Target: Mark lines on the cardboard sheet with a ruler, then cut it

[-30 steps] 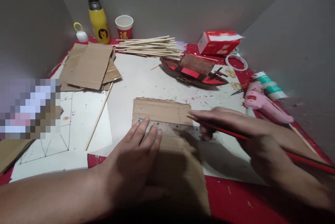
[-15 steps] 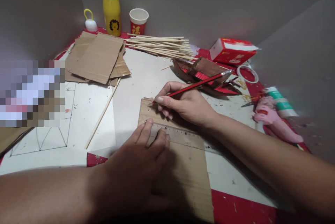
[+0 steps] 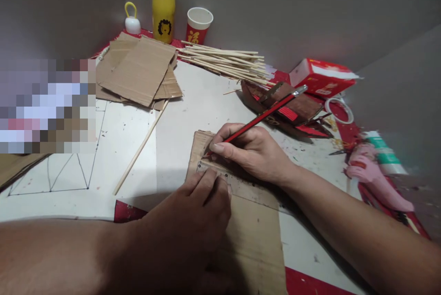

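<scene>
Since half a second ago the right hand [image 3: 253, 150], closed round a slim red pencil [image 3: 267, 112], has brought its tip down to the far edge of the ruler [image 3: 248, 188]. The left hand [image 3: 196, 214], fingers bent and gripping nothing, still presses that clear, straight ruler onto the rough brown cardboard [image 3: 257, 240] lying beneath both hands.

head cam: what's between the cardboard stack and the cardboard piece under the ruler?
Head view: one wooden stick lies diagonally on the white sheet, upper end at the cardboard stack; otherwise bare sheet up to the cardboard piece.
</scene>
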Available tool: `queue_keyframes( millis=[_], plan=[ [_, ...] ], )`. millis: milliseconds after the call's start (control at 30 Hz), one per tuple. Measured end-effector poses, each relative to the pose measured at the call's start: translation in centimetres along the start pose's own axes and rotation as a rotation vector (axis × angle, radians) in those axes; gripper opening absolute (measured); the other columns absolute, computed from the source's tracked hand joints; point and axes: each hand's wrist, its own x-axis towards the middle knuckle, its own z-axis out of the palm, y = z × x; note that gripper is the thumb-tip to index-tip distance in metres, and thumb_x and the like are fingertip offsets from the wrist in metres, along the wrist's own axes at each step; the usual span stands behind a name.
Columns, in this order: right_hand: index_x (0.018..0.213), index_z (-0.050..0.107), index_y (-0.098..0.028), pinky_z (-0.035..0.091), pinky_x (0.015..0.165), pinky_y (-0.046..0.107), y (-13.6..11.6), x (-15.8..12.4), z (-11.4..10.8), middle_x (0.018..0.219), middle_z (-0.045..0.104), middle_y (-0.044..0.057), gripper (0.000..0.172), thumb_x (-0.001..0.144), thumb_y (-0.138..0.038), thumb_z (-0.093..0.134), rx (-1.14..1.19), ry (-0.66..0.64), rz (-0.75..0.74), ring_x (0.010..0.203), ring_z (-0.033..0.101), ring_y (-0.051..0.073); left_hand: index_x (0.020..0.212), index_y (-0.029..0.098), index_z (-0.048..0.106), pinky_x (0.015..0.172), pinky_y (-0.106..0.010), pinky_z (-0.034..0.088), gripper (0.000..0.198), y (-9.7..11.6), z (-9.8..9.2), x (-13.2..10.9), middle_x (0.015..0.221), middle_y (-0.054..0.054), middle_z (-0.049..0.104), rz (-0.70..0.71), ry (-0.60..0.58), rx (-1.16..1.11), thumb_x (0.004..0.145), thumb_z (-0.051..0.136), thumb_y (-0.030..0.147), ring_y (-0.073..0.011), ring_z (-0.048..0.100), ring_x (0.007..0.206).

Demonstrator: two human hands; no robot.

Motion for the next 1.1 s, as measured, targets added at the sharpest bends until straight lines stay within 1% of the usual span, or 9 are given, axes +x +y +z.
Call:
queue_keyframes(
  millis=[67,133,233,300,467,567,767,933,1100],
  plan=[
    [0.074,0.069,-0.016,0.049,0.06,0.023,-0.02,-0.02,0.03,0.072,0.068,0.002,0.035,0.089,-0.048,0.068,-0.016,-0.016,-0.001,0.064,0.061,0.012,0.129,0.001,0.061,0.11,-0.048,0.037,0.079,-0.01,0.08,-0.01,0.139,-0.023,0.058,-0.015,-0.006,-0.025,0.085,0.058,0.066,-0.0464,0.041,0.137],
    [0.075,0.07,-0.016,0.05,0.061,0.023,-0.07,-0.04,0.07,0.073,0.069,0.003,0.035,0.089,-0.048,0.068,-0.032,-0.029,-0.006,0.065,0.062,0.012,0.131,0.001,0.059,0.11,-0.049,0.036,0.081,-0.01,0.23,-0.06,0.141,-0.024,0.056,-0.025,-0.006,-0.038,0.086,0.058,0.067,-0.048,0.038,0.139],
    [0.075,0.071,-0.016,0.051,0.062,0.024,-0.1,-0.06,0.13,0.075,0.07,0.003,0.032,0.09,-0.044,0.068,-0.034,-0.047,-0.03,0.067,0.064,0.013,0.133,0.0,0.058,0.112,-0.051,0.034,0.083,-0.02,0.42,-0.11,0.142,-0.025,0.055,-0.017,0.007,-0.022,0.087,0.055,0.069,-0.0479,0.038,0.139],
    [0.076,0.072,-0.017,0.051,0.063,0.024,-0.07,-0.07,0.17,0.076,0.07,0.003,0.03,0.09,-0.042,0.068,-0.035,-0.057,-0.036,0.068,0.065,0.012,0.132,0.0,0.059,0.112,-0.05,0.034,0.084,-0.05,0.46,-0.1,0.142,-0.025,0.055,-0.008,0.013,-0.014,0.085,0.056,0.07,-0.048,0.039,0.139],
    [0.076,0.071,-0.017,0.051,0.063,0.024,-0.01,-0.11,0.25,0.075,0.07,0.002,0.029,0.09,-0.042,0.068,-0.038,-0.054,-0.034,0.067,0.064,0.012,0.13,0.001,0.06,0.11,-0.048,0.036,0.083,-0.1,0.52,-0.01,0.14,-0.024,0.057,-0.009,0.036,-0.018,0.085,0.056,0.07,-0.0471,0.038,0.139],
    [0.076,0.071,-0.017,0.051,0.063,0.024,0.02,-0.14,0.29,0.074,0.07,0.002,0.029,0.09,-0.041,0.068,-0.037,-0.052,-0.038,0.067,0.064,0.012,0.13,0.001,0.06,0.111,-0.048,0.034,0.083,-0.06,0.53,-0.06,0.14,-0.024,0.056,-0.015,0.035,-0.02,0.085,0.057,0.07,-0.0469,0.036,0.14],
    [0.074,0.071,-0.016,0.051,0.06,0.024,0.24,-0.05,0.38,0.075,0.069,0.003,0.032,0.089,-0.044,0.068,-0.106,0.023,-0.042,0.065,0.063,0.013,0.131,0.001,0.059,0.113,-0.051,0.031,0.082,-0.1,0.5,-0.19,0.141,-0.024,0.055,0.004,0.024,0.012,0.088,0.05,0.071,-0.0461,0.038,0.139],
    [0.073,0.071,-0.017,0.052,0.062,0.025,0.35,-0.02,0.44,0.074,0.068,0.003,0.028,0.089,-0.04,0.069,-0.135,0.082,-0.039,0.066,0.062,0.013,0.132,0.002,0.058,0.112,-0.052,0.031,0.084,-0.21,0.6,-0.06,0.142,-0.025,0.054,0.011,0.013,0.032,0.087,0.051,0.073,-0.0473,0.038,0.138],
    [0.075,0.072,-0.017,0.052,0.059,0.024,0.18,-0.13,0.3,0.075,0.07,0.003,0.03,0.088,-0.043,0.07,-0.06,0.001,-0.04,0.065,0.064,0.012,0.131,0.002,0.059,0.113,-0.051,0.029,0.083,-0.11,0.65,-0.09,0.141,-0.025,0.055,0.017,0.011,0.038,0.087,0.051,0.072,-0.0464,0.038,0.138]
  ],
)
